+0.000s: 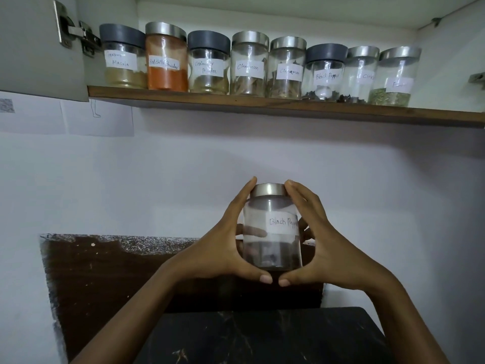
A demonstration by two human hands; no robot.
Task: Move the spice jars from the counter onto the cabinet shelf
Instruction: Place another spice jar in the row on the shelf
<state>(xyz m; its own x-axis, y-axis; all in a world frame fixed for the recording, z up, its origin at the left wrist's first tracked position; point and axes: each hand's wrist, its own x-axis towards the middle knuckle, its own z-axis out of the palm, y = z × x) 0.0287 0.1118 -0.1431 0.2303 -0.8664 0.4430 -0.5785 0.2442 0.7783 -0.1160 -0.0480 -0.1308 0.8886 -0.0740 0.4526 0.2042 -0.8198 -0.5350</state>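
Both hands are on one jar here. The left hand (225, 248) wraps the left side of the Black Pepper jar (271, 245) and the right hand (325, 248) wraps the right side. Each thumb is hooked under the base so the two thumb tips nearly meet, and the index fingers reach up to the edge of the silver lid (269, 190). You can see the other fingers curled round the back through the glass. The jar's upright, held in the air in front of the white wall (262, 158), above the counter and well below the shelf. It's got a handwritten white label (283, 224) and just a bit of dark stuff in the bottom.

Below the hands is the dark marbled counter (262, 337), and behind it a brown panel (105, 271) against the wall with a chipped, speckled top edge.

Up top, the wooden shelf (262, 105) already carries a row of eight jars packed side by side. Left to right:
- Garam Masala jar (123, 61), grey lid
- Red Chilli Powder jar (166, 59), silver lid, full of orange-red powder
- Coriander jar (208, 65), grey lid
- first Cinnamon jar (248, 67) and second Cinnamon jar (286, 70), silver lids
- shelf pepper jar (325, 74), grey lid, also labelled Black Pepper
- "Clo" jar (360, 74), its label cut off by its neighbour
- green-flake jar (395, 80), label too blurry to read

The cabinet door (34, 48) is swung open at far left, metal hinge (76, 32) showing. Paper sheets (65, 119) are stuck on the wall under it.
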